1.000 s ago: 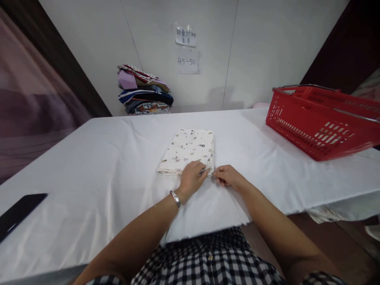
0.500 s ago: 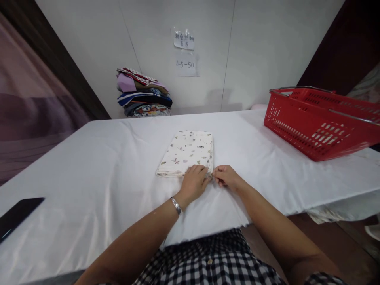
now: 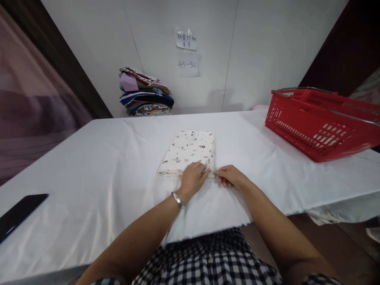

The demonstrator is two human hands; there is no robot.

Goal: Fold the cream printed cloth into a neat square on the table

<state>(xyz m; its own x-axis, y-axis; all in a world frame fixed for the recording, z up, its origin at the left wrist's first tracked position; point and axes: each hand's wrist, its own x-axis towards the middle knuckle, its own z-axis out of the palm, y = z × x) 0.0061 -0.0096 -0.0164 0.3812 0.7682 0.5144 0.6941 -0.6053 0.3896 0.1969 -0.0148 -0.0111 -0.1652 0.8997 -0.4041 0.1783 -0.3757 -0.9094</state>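
Observation:
A folded cream cloth with small printed figures [image 3: 187, 151] lies flat in the middle of the white-covered table [image 3: 89, 166]. My left hand [image 3: 192, 178], with a metal bracelet at the wrist, rests on the cloth's near right corner, fingers curled on the fabric. My right hand [image 3: 230, 176] sits just right of that corner, its fingertips pinching the cloth's edge. Both forearms reach in from the near table edge.
A red plastic basket [image 3: 320, 122] stands at the table's right. A pile of folded colourful clothes [image 3: 145, 93] sits at the back against the wall, under two paper notes. A dark phone [image 3: 18, 213] lies at the near left.
Both hands stay at the cloth's near right corner with only slight finger shifts. The view has wobbled a little.

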